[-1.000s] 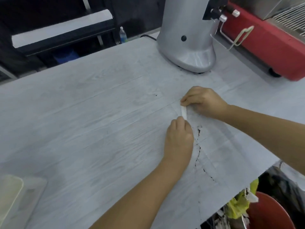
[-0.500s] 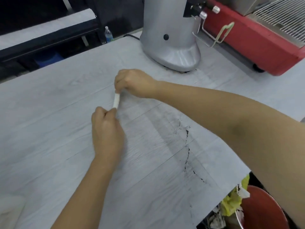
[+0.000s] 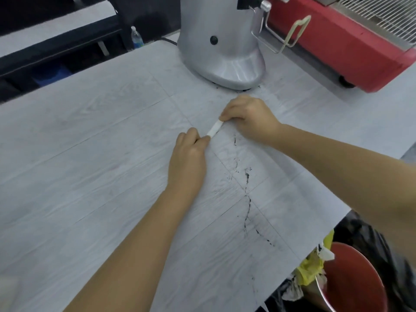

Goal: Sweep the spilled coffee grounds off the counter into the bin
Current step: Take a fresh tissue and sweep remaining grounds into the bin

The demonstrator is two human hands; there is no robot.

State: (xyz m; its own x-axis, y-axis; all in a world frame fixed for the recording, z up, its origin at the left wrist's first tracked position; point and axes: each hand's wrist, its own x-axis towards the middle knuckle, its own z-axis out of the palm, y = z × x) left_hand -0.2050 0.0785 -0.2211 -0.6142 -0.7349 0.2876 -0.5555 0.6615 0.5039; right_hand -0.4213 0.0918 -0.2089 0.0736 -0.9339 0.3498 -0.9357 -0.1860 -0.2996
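A thin dark trail of coffee grounds (image 3: 247, 190) runs down the pale wood-grain counter (image 3: 90, 154) toward its front right edge. A short white strip (image 3: 215, 128) stands on edge on the counter, just left of the trail's upper end. My left hand (image 3: 188, 158) pinches its near end and my right hand (image 3: 249, 118) pinches its far end. Below the counter's right edge stands a red bin (image 3: 351, 282) with crumpled yellow and white waste beside its rim.
A silver coffee grinder (image 3: 221, 41) stands at the back of the counter, with a few grounds by its base. A red espresso machine (image 3: 337, 41) sits to its right. A water bottle (image 3: 136, 40) stands beyond the far edge.
Both hands have carried the white strip from the left of the counter back to the right, up to the top of the grounds trail. The strip now slants more.
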